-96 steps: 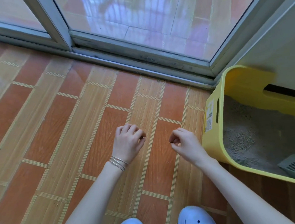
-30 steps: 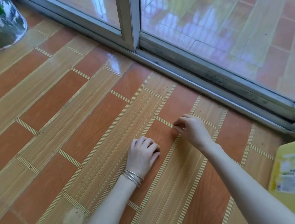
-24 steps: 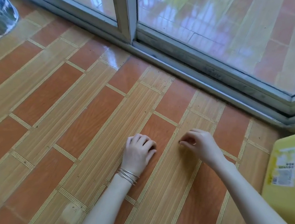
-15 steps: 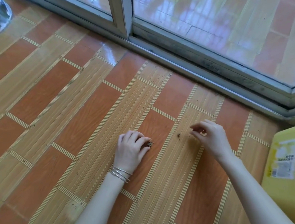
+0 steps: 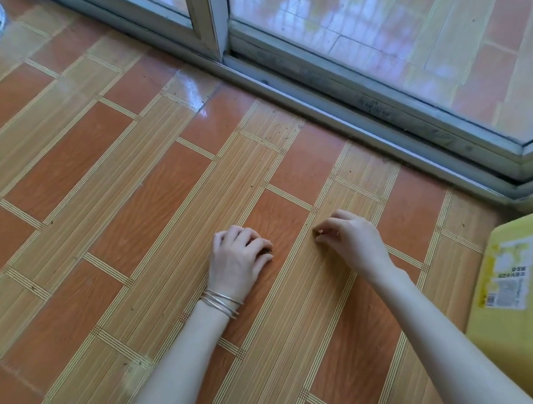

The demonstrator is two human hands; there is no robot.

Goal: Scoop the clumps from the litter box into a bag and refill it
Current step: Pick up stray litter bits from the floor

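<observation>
the yellow litter box (image 5: pixel 523 325) sits at the near right edge, its inside out of view. just left of it the right hand (image 5: pixel 354 246) pinches a tiny speck (image 5: pixel 318 233) between thumb and forefinger, likely stray litter off the floor tiles (image 5: pixel 132 212). farther left of the box, the left hand (image 5: pixel 236 261) curls its fingers round a dark crumb (image 5: pixel 266 251), seemingly gathering strays. beyond the box runs the door track (image 5: pixel 347 112)

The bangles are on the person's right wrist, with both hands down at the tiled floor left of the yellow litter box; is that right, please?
Not quite: the head view shows the bangles on the left wrist. The left hand and right hand are down at the tiled floor, left of the yellow litter box.
</observation>
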